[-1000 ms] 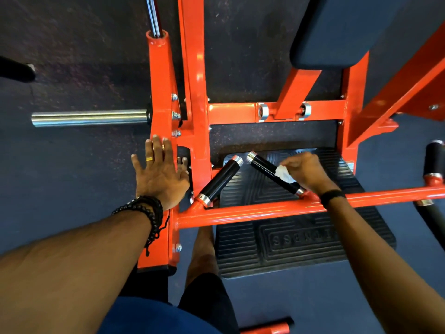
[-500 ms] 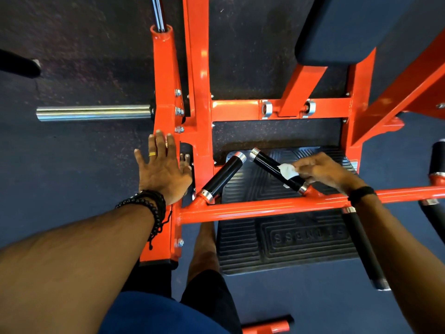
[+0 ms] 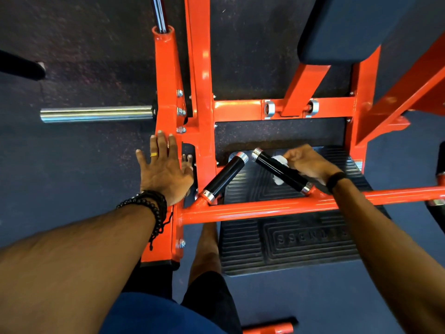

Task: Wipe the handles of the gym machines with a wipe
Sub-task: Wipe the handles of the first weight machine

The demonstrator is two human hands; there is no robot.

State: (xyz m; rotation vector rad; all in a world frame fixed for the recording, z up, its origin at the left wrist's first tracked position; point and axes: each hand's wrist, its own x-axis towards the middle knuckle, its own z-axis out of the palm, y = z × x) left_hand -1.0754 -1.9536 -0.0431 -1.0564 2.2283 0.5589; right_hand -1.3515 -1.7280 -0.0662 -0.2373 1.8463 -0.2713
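Wipe [image 3: 280, 162] wraps the right handle [image 3: 280, 171], gripped by our right hand [image 3: 307, 162]; our left hand [image 3: 163, 169] rests flat on the frame [image 3: 166, 92]. Next, we judge, comes the left handle [image 3: 224, 175].

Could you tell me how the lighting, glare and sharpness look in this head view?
Head view: evenly lit; bright glare streaks run along the orange frame and the chrome bar. The right hand, white wipe and black handle are sharp. Wide-angle distortion bends the frame's straight tubes; the left hand is also crisp.
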